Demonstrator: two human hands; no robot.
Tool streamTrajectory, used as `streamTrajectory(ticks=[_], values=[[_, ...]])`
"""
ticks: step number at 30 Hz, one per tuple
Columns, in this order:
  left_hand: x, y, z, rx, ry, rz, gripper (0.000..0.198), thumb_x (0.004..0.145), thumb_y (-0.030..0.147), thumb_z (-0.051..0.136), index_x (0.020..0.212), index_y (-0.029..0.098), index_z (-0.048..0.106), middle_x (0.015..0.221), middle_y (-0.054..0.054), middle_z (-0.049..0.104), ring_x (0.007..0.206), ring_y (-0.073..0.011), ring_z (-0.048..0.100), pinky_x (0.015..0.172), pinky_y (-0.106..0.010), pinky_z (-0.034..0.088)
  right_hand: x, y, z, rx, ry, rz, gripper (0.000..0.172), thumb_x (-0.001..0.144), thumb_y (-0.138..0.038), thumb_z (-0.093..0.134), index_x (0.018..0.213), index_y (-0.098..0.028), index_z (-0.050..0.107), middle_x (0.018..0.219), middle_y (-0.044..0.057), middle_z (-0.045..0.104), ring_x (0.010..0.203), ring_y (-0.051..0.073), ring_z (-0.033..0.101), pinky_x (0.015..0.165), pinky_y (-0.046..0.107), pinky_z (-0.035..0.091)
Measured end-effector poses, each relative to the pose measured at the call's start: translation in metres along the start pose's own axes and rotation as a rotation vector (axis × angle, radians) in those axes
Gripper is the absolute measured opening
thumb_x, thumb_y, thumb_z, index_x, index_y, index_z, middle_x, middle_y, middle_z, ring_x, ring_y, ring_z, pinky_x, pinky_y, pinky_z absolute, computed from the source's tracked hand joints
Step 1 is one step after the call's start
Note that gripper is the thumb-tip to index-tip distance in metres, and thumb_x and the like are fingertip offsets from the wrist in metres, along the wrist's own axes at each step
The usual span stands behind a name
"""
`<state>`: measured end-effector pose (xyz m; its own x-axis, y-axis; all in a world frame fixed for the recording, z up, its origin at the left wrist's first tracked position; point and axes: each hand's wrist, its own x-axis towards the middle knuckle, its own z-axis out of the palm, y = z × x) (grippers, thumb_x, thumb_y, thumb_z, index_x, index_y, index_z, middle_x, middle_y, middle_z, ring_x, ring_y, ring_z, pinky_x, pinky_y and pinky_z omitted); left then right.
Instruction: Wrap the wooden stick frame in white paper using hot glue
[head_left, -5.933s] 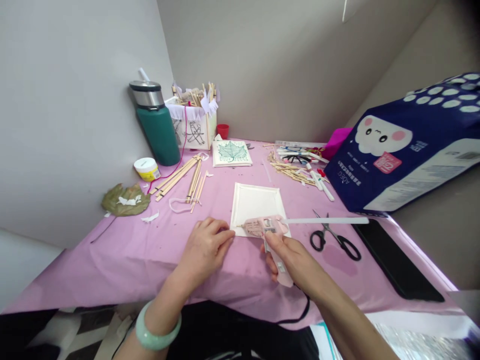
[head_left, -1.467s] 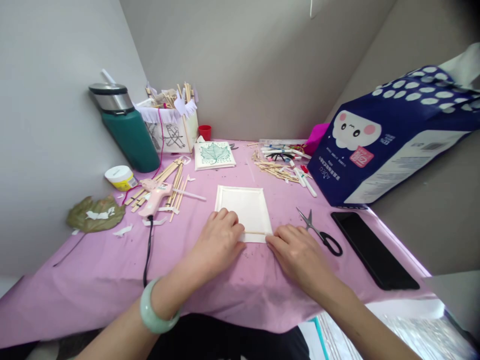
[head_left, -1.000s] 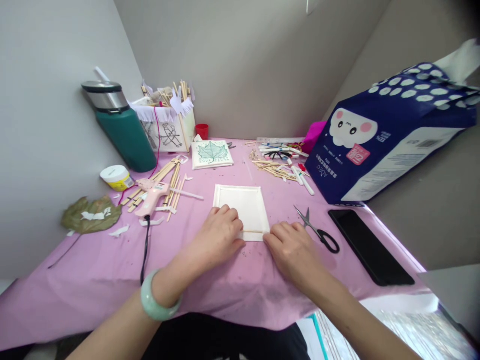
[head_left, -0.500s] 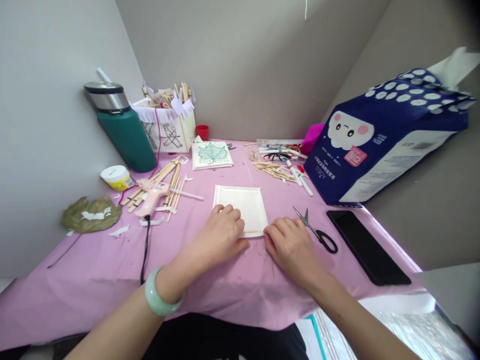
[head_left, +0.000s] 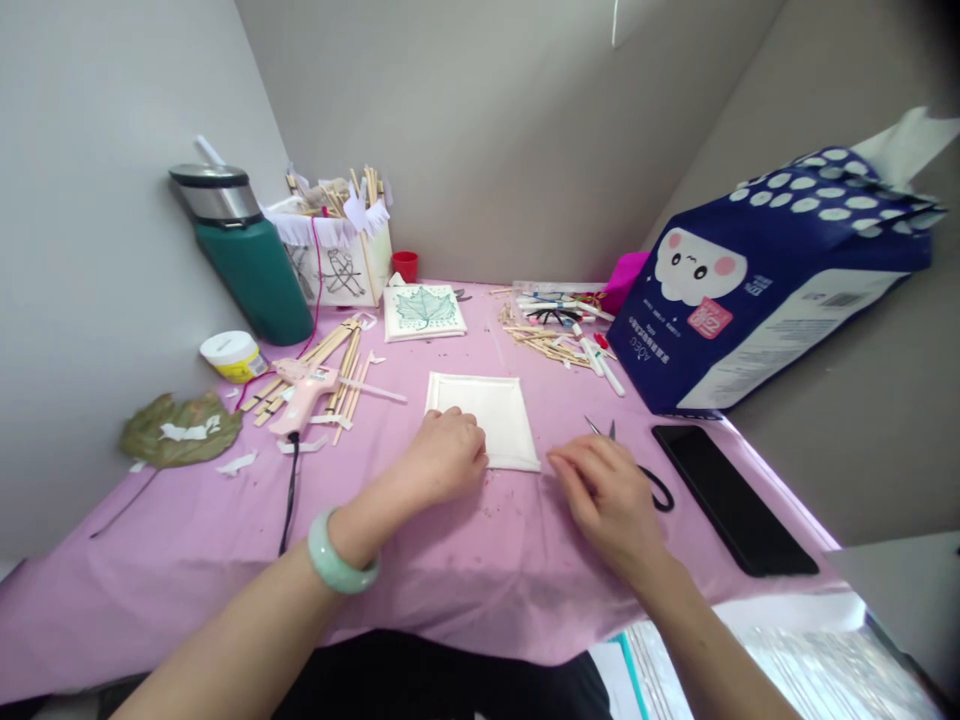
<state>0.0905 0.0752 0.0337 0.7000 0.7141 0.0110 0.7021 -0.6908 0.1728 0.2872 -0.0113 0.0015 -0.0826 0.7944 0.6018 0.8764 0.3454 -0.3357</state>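
A small white square panel [head_left: 501, 415] with raised edges, like the back of a canvas, lies flat on the pink tablecloth. My left hand [head_left: 450, 455], with a pale green bangle on the wrist, covers its near left corner, fingers curled over the edge. Just off the near right corner is my right hand [head_left: 611, 500], its thumb and fingertips pressed together; whatever may be between them is too small to make out. Behind that hand lies a pair of scissors [head_left: 660, 488], partly hidden by it.
A pink glue gun [head_left: 306, 400], wooden sticks [head_left: 330, 345] and a dry leaf [head_left: 180, 430] lie left. Behind are a leaf-printed canvas [head_left: 424, 312], a green bottle [head_left: 251, 265] and markers [head_left: 604, 365]. A phone [head_left: 731, 500] and a blue tissue pack [head_left: 750, 290] stand right.
My right hand has moved off the panel's near right corner, a little to the right, now covering part of the scissors. My left hand stays at the near left corner.
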Motion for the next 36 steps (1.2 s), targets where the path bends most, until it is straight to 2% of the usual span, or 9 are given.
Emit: streamTrajectory(ticks=[6, 12, 14, 16, 20, 23, 26, 30, 36], values=[[0.001, 0.002, 0.000, 0.000, -0.012, -0.032, 0.023, 0.080, 0.020, 0.047, 0.074, 0.016, 0.069, 0.084, -0.010, 0.067, 0.085, -0.0257, 0.057, 0.076, -0.040, 0.042, -0.011, -0.011, 0.007, -0.073, -0.120, -0.197, 0.019, 0.091, -0.015, 0.053, 0.105, -0.017, 0.065, 0.101, 0.004, 0.070, 0.088, 0.021, 0.054, 0.075, 0.037, 0.035], [0.003, -0.002, 0.000, 0.012, 0.007, -0.041, 0.014, 0.080, 0.024, 0.054, 0.077, 0.016, 0.066, 0.085, -0.010, 0.067, 0.088, -0.0279, 0.057, 0.076, -0.042, 0.043, -0.003, -0.010, 0.018, -0.143, -0.172, -0.236, 0.017, 0.091, -0.014, 0.052, 0.101, -0.017, 0.065, 0.096, 0.004, 0.072, 0.087, 0.020, 0.055, 0.079, 0.039, 0.031], [0.000, -0.008, -0.006, -0.016, 0.091, -0.061, 0.013, 0.079, 0.026, 0.060, 0.085, 0.016, 0.064, 0.088, -0.009, 0.066, 0.088, -0.0273, 0.057, 0.076, -0.041, 0.043, -0.002, -0.010, 0.018, -0.137, -0.172, -0.228, 0.016, 0.091, -0.016, 0.053, 0.100, -0.019, 0.066, 0.095, 0.003, 0.072, 0.088, 0.021, 0.054, 0.081, 0.040, 0.031], [-0.009, -0.015, -0.014, -0.090, 0.242, -0.099, 0.015, 0.081, 0.026, 0.061, 0.091, 0.016, 0.060, 0.090, -0.007, 0.065, 0.088, -0.0241, 0.056, 0.077, -0.037, 0.043, -0.001, -0.011, 0.018, -0.123, -0.159, -0.211, 0.014, 0.090, -0.019, 0.055, 0.098, -0.019, 0.067, 0.095, 0.003, 0.072, 0.092, 0.021, 0.053, 0.083, 0.040, 0.030], [-0.045, -0.025, -0.021, -0.162, 0.530, -0.154, 0.007, 0.088, 0.020, 0.053, 0.083, 0.018, 0.057, 0.082, -0.003, 0.061, 0.081, -0.0185, 0.054, 0.074, -0.032, 0.041, 0.002, -0.013, 0.020, -0.102, -0.131, -0.177, 0.011, 0.089, -0.021, 0.057, 0.093, -0.021, 0.068, 0.097, 0.002, 0.070, 0.098, 0.022, 0.052, 0.086, 0.041, 0.028], [-0.075, -0.024, -0.008, -0.138, 0.483, -0.118, 0.009, 0.087, 0.021, 0.054, 0.078, 0.019, 0.056, 0.078, -0.002, 0.059, 0.077, -0.0184, 0.053, 0.070, -0.032, 0.040, 0.004, -0.014, 0.021, -0.114, -0.128, -0.164, 0.012, 0.089, -0.023, 0.057, 0.088, -0.021, 0.068, 0.101, 0.004, 0.068, 0.101, 0.024, 0.051, 0.088, 0.042, 0.028], [-0.092, -0.020, 0.011, -0.083, 0.413, -0.194, 0.007, 0.083, 0.023, 0.060, 0.083, 0.018, 0.056, 0.084, -0.004, 0.060, 0.082, -0.0213, 0.053, 0.073, -0.035, 0.040, 0.005, -0.015, 0.022, -0.121, -0.128, -0.165, 0.012, 0.089, -0.024, 0.057, 0.087, -0.022, 0.069, 0.101, 0.004, 0.068, 0.102, 0.024, 0.050, 0.089, 0.043, 0.027], [-0.091, -0.018, 0.021, -0.006, 0.375, -0.248, 0.008, 0.083, 0.023, 0.059, 0.086, 0.017, 0.056, 0.089, -0.006, 0.060, 0.086, -0.0234, 0.052, 0.075, -0.038, 0.040, 0.004, -0.015, 0.022, -0.116, -0.123, -0.168, 0.012, 0.089, -0.023, 0.057, 0.089, -0.022, 0.069, 0.098, 0.004, 0.067, 0.100, 0.023, 0.051, 0.089, 0.042, 0.028], [-0.081, -0.020, 0.019, 0.084, 0.362, -0.185, 0.010, 0.087, 0.019, 0.050, 0.087, 0.016, 0.059, 0.086, -0.007, 0.061, 0.087, -0.0230, 0.053, 0.077, -0.039, 0.039, 0.003, -0.015, 0.022, -0.099, -0.118, -0.168, 0.012, 0.089, -0.022, 0.057, 0.090, -0.022, 0.069, 0.094, 0.003, 0.068, 0.097, 0.022, 0.051, 0.088, 0.042, 0.027]])
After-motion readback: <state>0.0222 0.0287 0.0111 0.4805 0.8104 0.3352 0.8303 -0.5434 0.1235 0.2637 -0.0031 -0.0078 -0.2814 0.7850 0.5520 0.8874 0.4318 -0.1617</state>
